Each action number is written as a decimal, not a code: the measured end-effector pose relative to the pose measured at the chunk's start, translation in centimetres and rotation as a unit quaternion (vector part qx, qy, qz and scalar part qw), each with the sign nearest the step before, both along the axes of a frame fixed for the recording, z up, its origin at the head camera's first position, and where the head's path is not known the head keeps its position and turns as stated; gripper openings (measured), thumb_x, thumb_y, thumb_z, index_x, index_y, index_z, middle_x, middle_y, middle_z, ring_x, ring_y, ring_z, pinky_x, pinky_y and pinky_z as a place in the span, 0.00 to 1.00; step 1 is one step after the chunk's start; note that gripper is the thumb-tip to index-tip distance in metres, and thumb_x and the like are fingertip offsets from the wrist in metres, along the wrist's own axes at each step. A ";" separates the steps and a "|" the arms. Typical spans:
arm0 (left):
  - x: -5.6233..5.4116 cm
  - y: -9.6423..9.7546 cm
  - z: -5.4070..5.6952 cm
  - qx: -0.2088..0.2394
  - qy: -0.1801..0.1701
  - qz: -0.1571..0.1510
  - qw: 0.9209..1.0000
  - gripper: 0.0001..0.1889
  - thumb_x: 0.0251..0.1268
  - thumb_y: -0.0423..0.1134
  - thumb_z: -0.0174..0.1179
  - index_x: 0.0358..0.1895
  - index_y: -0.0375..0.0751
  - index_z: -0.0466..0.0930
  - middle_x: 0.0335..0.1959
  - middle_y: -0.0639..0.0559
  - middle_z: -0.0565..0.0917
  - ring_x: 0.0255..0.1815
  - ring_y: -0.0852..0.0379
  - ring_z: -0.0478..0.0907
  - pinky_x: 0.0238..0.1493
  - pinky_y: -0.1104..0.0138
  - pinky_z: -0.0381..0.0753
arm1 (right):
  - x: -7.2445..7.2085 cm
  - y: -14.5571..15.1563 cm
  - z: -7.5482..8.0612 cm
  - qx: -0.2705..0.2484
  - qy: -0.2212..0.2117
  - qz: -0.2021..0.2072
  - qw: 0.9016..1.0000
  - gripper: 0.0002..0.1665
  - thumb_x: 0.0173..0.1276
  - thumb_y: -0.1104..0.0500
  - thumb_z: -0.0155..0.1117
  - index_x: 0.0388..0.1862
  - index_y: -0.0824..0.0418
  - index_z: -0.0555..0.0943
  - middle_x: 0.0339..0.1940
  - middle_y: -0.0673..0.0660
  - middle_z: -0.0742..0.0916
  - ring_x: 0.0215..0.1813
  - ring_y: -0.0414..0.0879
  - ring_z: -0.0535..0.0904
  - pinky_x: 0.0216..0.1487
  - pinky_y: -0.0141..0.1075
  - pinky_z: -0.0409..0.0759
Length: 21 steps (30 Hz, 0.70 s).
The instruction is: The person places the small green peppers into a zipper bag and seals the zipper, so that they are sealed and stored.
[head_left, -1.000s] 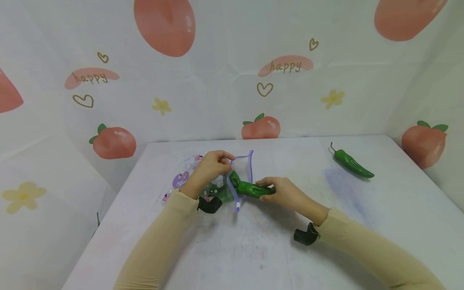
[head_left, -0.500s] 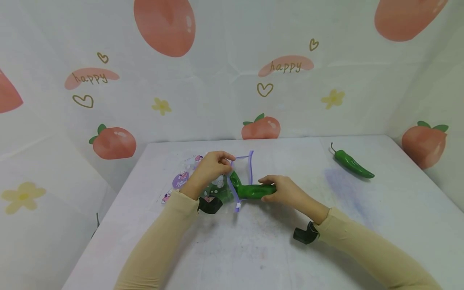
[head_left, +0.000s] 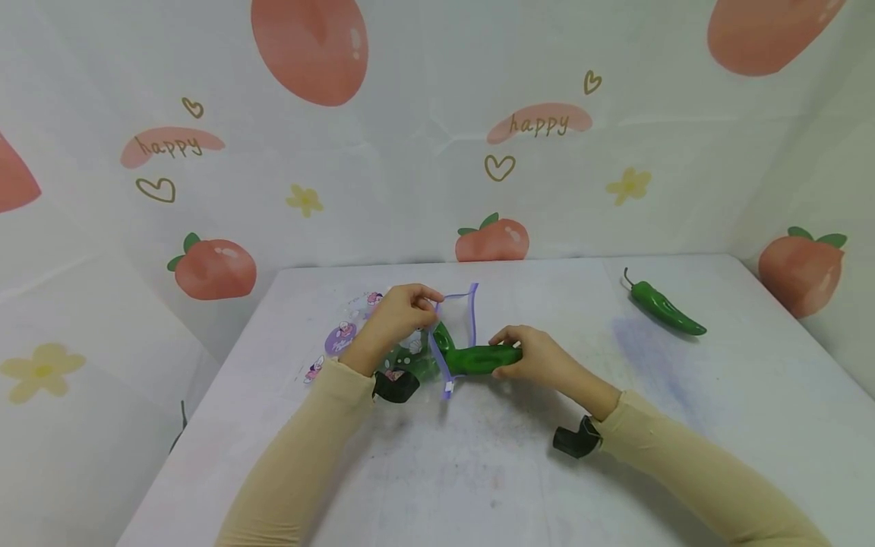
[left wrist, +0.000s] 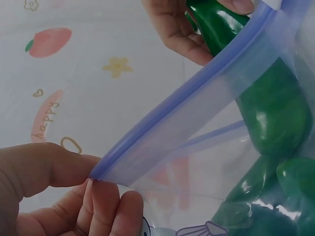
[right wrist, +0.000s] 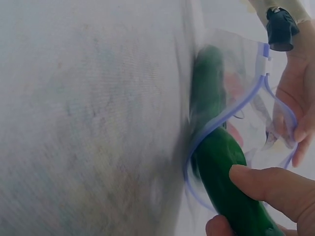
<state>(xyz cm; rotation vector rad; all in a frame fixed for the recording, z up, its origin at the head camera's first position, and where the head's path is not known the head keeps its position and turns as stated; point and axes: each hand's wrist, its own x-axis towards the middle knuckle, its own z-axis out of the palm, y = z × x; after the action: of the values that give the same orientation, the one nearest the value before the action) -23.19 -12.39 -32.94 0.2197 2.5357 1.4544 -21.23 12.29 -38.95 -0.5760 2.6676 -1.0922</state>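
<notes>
A clear zip bag with a purple rim and cartoon prints lies with its mouth facing right. My left hand pinches the rim at the upper side, thumb against fingertips, and the mouth gapes. My right hand grips the outer end of a long, glossy green pepper, its thumb on top in the right wrist view. The far end of this pepper reaches inside the mouth, as seen through the plastic in the left wrist view. Deeper in the bag lie other green vegetables, partly hidden by the left hand in the head view.
A green chili pepper with a curled stem lies at the back right of the white table. A patterned cloth hangs behind. Black wrist cameras sit below both hands, the right one close over the table.
The right hand has shifted slightly right and up. The pepper it grips has turned to lie more level. The left hand and the bag's rim stay in place.
</notes>
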 end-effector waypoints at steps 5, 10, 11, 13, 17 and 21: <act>-0.2 0.0 -0.1 -0.003 0.002 0.003 1.000 0.18 0.58 0.30 0.58 0.53 0.39 0.80 0.33 0.49 0.76 0.29 0.56 0.68 0.29 0.68 0.68 | -0.1 0.2 0.2 0.000 -0.006 0.010 1.000 0.25 0.55 0.62 0.73 0.53 0.62 0.81 0.49 0.62 0.83 0.42 0.48 0.78 0.44 0.39 0.78; -0.2 -0.1 -0.1 0.003 0.003 0.000 1.000 0.17 0.58 0.30 0.58 0.53 0.39 0.80 0.32 0.49 0.76 0.28 0.56 0.68 0.29 0.68 0.68 | -0.2 0.4 0.1 -0.008 -0.017 0.016 1.000 0.27 0.56 0.64 0.70 0.57 0.62 0.79 0.53 0.63 0.82 0.43 0.48 0.78 0.43 0.38 0.79; -0.1 -0.1 -0.1 0.004 0.003 -0.001 1.000 0.17 0.58 0.30 0.58 0.53 0.39 0.80 0.32 0.49 0.76 0.28 0.56 0.68 0.28 0.68 0.68 | -0.1 0.4 0.2 -0.013 -0.016 0.017 1.000 0.28 0.56 0.65 0.70 0.58 0.63 0.78 0.53 0.64 0.81 0.43 0.49 0.79 0.42 0.38 0.79; -0.1 -0.1 0.0 0.004 0.003 -0.003 1.000 0.17 0.59 0.30 0.58 0.53 0.38 0.80 0.32 0.49 0.76 0.28 0.56 0.68 0.28 0.68 0.68 | -0.1 0.4 0.2 -0.023 -0.011 0.021 0.999 0.28 0.56 0.66 0.69 0.59 0.64 0.77 0.53 0.65 0.81 0.43 0.50 0.79 0.42 0.38 0.80; -0.1 -0.1 -0.1 0.002 0.001 -0.003 1.000 0.17 0.59 0.31 0.58 0.53 0.39 0.80 0.33 0.49 0.77 0.29 0.55 0.69 0.29 0.68 0.69 | 0.2 0.5 0.3 -0.040 -0.001 0.020 0.999 0.27 0.57 0.67 0.69 0.56 0.65 0.75 0.51 0.66 0.82 0.44 0.52 0.81 0.44 0.41 0.81; 0.0 -0.1 -0.1 0.000 -0.001 -0.003 1.000 0.17 0.59 0.31 0.58 0.53 0.39 0.80 0.33 0.49 0.77 0.30 0.55 0.70 0.30 0.68 0.70 | 0.3 0.5 0.2 -0.052 -0.003 0.015 0.999 0.22 0.58 0.67 0.69 0.52 0.66 0.75 0.50 0.65 0.82 0.41 0.50 0.81 0.43 0.39 0.81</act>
<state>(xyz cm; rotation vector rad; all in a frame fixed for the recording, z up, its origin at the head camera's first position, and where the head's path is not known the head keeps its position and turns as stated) -23.19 -12.47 -33.00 0.2261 2.5299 1.4525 -20.94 12.76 -38.71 -0.6292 2.6004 -1.2285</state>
